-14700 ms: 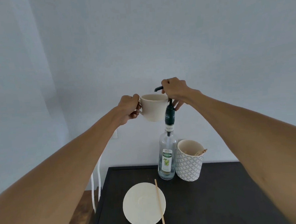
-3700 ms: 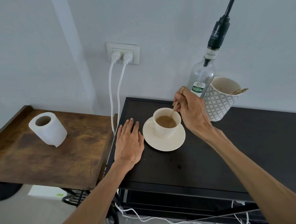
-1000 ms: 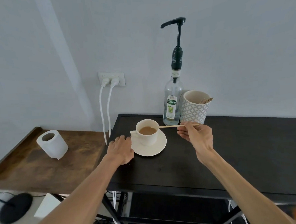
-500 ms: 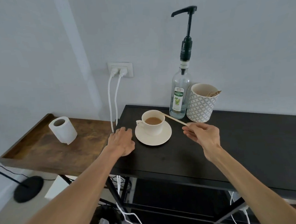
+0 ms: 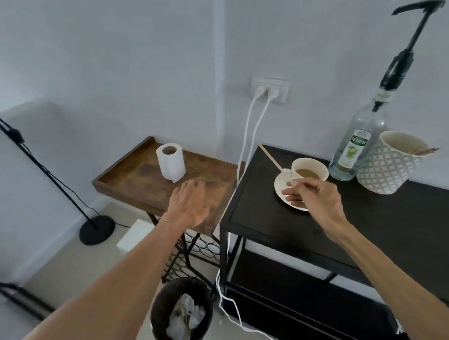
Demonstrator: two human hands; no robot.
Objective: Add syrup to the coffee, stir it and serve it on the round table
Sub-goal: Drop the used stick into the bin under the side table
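Coffee (image 5: 307,174) sits in its cup (image 5: 310,170) on the saucer (image 5: 282,190), near the left edge of our black table (image 5: 263,220). Half a second back our left hand (image 5: 190,202) was resting by that saucer; now it floats empty and spread over the wooden side table (image 5: 139,177). Our right hand (image 5: 314,194) pinches the stirring stick (image 5: 270,158), which has swung left across the saucer. We can see a bin (image 5: 181,314) below. Stirring looks done; dumping the stick, then carrying the cup to the round table, seems next.
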